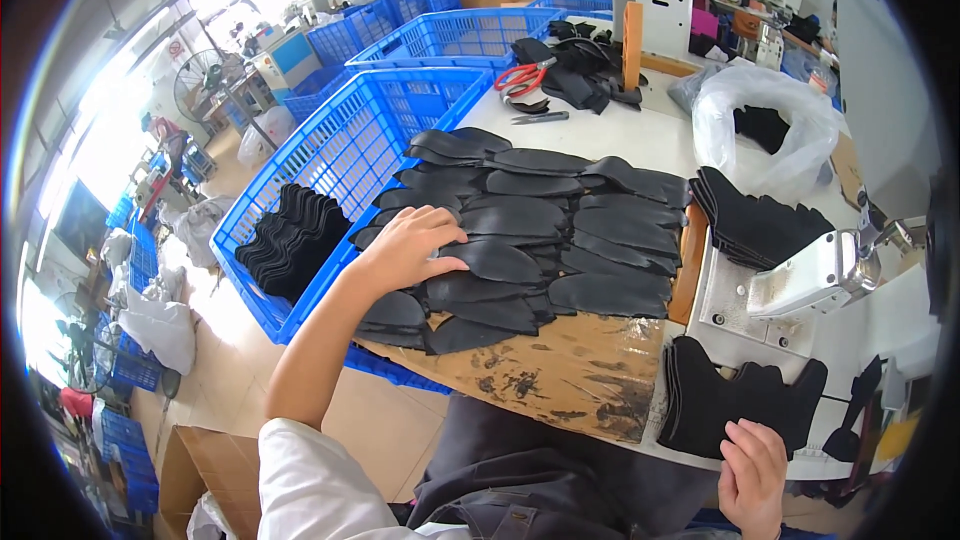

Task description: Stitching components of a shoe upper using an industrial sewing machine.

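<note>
Overlapping rows of black, smooth, leaf-shaped pieces (515, 220) cover the brown cardboard-topped board (570, 370) in front of me. My left hand (408, 248) rests on the left part of these rows, its thumb and index finger apart at one piece; the other fingertips lie over neighbouring pieces. No piece is lifted. At the lower right, my right hand (755, 475) is beside the front edge of a stack of black, notched fabric pieces (740, 395). Its fingers are slightly bent, thumb apart, with nothing visible in them.
A blue crate (400, 100) with wavy-edged black pieces (295, 240) stands left of the board. Red-handled scissors (524, 78) lie beyond the rows. At right are a white machine arm (815, 275), another black stack (762, 218) and a plastic bag (740, 155).
</note>
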### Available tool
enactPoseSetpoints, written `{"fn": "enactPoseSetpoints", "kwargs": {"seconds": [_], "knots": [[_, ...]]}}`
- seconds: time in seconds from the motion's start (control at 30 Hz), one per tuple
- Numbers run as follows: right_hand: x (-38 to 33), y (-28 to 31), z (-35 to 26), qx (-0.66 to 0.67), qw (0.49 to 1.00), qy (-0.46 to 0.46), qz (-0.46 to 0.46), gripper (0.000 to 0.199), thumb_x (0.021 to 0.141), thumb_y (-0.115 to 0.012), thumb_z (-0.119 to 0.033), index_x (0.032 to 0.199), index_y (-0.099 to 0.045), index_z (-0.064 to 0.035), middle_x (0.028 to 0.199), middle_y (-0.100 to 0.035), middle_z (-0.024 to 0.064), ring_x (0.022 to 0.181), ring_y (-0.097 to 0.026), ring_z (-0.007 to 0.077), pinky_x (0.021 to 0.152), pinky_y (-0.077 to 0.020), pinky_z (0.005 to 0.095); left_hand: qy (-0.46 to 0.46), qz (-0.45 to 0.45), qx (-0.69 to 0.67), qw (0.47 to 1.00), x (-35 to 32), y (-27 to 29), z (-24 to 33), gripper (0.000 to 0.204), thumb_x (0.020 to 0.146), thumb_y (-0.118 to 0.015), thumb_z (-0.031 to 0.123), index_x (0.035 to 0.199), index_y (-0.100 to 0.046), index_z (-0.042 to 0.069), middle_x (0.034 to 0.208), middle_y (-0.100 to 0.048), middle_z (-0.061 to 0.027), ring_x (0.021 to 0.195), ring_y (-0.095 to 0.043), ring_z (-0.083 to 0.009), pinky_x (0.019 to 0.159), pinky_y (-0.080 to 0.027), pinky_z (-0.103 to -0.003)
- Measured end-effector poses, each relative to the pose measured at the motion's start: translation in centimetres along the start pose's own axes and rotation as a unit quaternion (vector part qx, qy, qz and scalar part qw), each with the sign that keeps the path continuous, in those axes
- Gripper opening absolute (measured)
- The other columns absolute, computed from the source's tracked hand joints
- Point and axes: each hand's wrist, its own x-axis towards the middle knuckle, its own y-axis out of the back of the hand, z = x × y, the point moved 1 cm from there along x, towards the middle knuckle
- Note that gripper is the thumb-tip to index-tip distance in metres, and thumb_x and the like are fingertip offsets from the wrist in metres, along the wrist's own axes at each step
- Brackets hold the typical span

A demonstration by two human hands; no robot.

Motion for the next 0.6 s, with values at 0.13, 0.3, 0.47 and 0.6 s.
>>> {"fn": "enactPoseSetpoints", "kwargs": {"seconds": [0.13, 0.3, 0.47, 0.6], "knots": [[0.3, 0.2, -0.3, -0.005, 1.0, 0.0, 0.003, 0.024, 0.085, -0.058, 0.0, 0.109, -0.061, -0.0006, 0.117, -0.062, 0.0146, 0.11, -0.059, 0.0326, 0.093, -0.0483, 0.0426, -0.086, 0.045, 0.111, 0.989, -0.2, -0.4, 1.4, 0.022, 0.077, -0.068, 0.022, 0.095, -0.062, 0.01, 0.093, -0.056, -0.0007, 0.089, -0.055, -0.0182, 0.079, -0.043, -0.032], [1.7, -1.0, -0.6, 0.014, 0.999, 0.027, -0.012, 0.031, 0.069, -0.064, 0.0, 0.1, -0.06, -0.002, 0.11, -0.063, 0.0122, 0.102, -0.06, 0.0326, 0.088, -0.0483, 0.047, -0.119, 0.084, 0.272, 0.951, -0.1, -1.1, 2.5, 0.021, 0.073, -0.059, 0.014, 0.093, -0.06, 0.009, 0.099, -0.056, -0.0028, 0.077, -0.053, -0.0156, 0.071, -0.041, -0.03], [4.9, -1.0, -1.5, 0.029, 0.998, 0.062, -0.001, 0.03, 0.07, -0.065, -0.002, 0.1, -0.062, -0.0035, 0.109, -0.063, 0.0105, 0.1, -0.062, 0.0293, 0.087, -0.0489, 0.0437, -0.114, 0.094, 0.314, 0.938, 2.7, -1.5, 3.1, 0.016, 0.074, -0.059, 0.013, 0.089, -0.059, 0.008, 0.098, -0.055, -0.0036, 0.074, -0.055, -0.0149, 0.065, -0.043, -0.03], [7.7, -1.7, -2.3, 0.053, 0.996, 0.07, -0.01, 0.029, 0.073, -0.067, -0.007, 0.102, -0.062, -0.0043, 0.104, -0.063, 0.0094, 0.097, -0.061, 0.0271, 0.084, -0.0496, 0.0391, -0.068, 0.05, 0.174, 0.981, 3.4, -1.6, 1.4, 0.013, 0.076, -0.061, 0.013, 0.088, -0.058, 0.009, 0.095, -0.055, -0.0053, 0.076, -0.06, -0.0179, 0.064, -0.048, -0.034]]}}
